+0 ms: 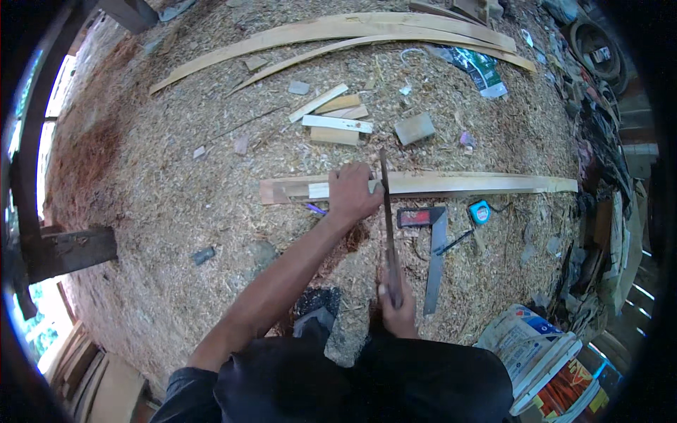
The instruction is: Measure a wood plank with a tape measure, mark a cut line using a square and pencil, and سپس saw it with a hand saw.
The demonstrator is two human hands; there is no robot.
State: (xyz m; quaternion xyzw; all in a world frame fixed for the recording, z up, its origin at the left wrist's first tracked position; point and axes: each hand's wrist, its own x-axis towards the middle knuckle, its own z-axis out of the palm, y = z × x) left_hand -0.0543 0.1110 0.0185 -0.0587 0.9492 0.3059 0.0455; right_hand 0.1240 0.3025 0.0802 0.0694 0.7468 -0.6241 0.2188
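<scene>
A long pale wooden strip (486, 185) lies crosswise in front of me, over another piece of wood (271, 192) at its left end. My left hand (352, 192) grips the strip from above, its fingers bent over the far edge. Just right of those fingers, a handsaw (388, 225) stands edge-on across the strip, its blade pointing away from me. My right hand (399, 314) is closed around the near end of the saw, close to my knees. The saw's handle is mostly hidden by the hand.
Right of the saw lie a try square (436, 261), a dark pen (455, 242) and a teal tape measure (479, 212). Short wood offcuts (335, 123) and a block (415, 129) lie beyond the strip. Curved boards (338, 28) stretch farther back. A bucket (529, 352) sits at lower right.
</scene>
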